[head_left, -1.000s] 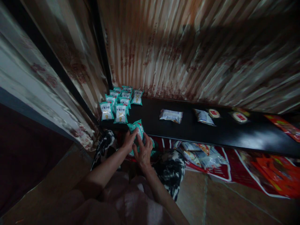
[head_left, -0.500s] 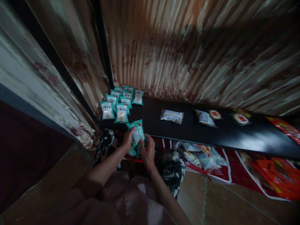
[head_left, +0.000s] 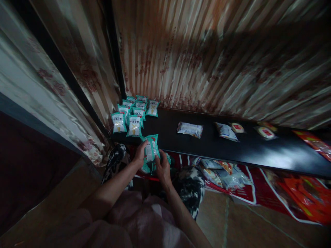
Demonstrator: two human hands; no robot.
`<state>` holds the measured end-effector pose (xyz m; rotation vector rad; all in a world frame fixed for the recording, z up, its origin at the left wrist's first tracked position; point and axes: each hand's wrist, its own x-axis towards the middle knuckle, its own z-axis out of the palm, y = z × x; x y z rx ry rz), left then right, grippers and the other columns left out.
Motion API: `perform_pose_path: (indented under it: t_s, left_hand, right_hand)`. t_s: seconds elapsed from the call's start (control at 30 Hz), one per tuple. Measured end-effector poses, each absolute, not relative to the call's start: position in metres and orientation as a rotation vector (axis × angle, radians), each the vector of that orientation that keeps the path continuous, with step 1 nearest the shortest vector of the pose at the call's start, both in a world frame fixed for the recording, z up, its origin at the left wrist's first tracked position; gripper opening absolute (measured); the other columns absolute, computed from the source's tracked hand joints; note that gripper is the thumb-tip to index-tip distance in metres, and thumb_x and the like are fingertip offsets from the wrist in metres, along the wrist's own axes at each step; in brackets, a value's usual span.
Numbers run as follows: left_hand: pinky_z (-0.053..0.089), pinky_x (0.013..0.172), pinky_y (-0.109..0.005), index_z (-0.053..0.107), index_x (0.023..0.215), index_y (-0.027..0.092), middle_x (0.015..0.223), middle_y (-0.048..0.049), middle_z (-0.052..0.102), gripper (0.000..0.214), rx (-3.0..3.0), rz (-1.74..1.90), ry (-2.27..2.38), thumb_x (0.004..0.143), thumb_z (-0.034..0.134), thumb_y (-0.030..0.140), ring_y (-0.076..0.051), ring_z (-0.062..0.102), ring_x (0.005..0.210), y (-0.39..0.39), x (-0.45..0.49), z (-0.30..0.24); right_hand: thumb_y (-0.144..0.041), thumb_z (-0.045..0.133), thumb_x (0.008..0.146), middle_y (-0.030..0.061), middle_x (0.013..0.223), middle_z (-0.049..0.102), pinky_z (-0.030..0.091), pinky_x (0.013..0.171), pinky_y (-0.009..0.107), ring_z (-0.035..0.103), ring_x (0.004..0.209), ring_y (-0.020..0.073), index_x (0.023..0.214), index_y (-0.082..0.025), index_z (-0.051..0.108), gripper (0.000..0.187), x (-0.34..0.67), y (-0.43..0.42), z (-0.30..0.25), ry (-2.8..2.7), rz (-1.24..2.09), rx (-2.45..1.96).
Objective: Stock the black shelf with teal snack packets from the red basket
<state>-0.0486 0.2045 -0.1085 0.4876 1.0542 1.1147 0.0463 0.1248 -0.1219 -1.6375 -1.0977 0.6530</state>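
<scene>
A teal snack bag (head_left: 151, 148) is held upright between my hands, its printed side toward me. My left hand (head_left: 140, 153) is closed on the bag's left edge. At its lower right edge, my right hand (head_left: 162, 167) grips with thumb and fingers. More teal packaging (head_left: 147, 167) shows below the held bag, partly hidden by my hands. Beyond them, several matching teal and white snack bags (head_left: 134, 125) stand in rows at the left end of the black shelf (head_left: 165, 128).
Along the shelf lie a white packet (head_left: 190, 129), another white packet (head_left: 226, 132), round snacks in clear wrap (head_left: 237, 127) and a red packet (head_left: 314, 142). Under the front edge are wrapped snacks (head_left: 219, 172) and orange packages (head_left: 307, 196) on red bags. Striped curtain (head_left: 196, 62) hangs behind.
The held teal bag has turned slightly, showing more of its printed face. Both hands keep hold of it in nearly the same place. The bags on the shelf have not moved.
</scene>
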Motion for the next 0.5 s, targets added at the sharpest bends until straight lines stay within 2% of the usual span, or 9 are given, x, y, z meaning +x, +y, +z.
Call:
perform_pose_path:
  t_s: [0.27, 0.5]
  left_hand:
    - [0.047, 0.067, -0.026, 0.065, 0.083, 0.014, 0.075, -0.0042, 0.069, 0.044, 0.489, 1.09, 1.08, 0.062, 0.067, 0.053, -0.017, 0.064, 0.069, 0.205, -0.05, -0.114]
    - [0.047, 0.07, -0.026, 0.065, 0.085, 0.015, 0.081, -0.0036, 0.069, 0.042, 0.551, 1.155, 1.115, 0.062, 0.068, 0.05, -0.017, 0.063, 0.074, 0.207, -0.05, -0.114]
  right_hand:
    - [-0.045, 0.043, 0.086, 0.0144, 0.119, 0.061, 0.044, 0.093, 0.041, 0.057, 0.108, 0.0247, 0.122, -0.014, 0.054, 0.049, 0.047, 0.124, -0.134, -1.153, 0.564, -1.67]
    - [-0.033, 0.042, 0.089, 0.0158, 0.114, 0.061, 0.043, 0.093, 0.047, 0.054, 0.107, 0.0263, 0.12, -0.013, 0.056, 0.039, 0.045, 0.127, -0.127, -1.406, 0.116, -1.799]
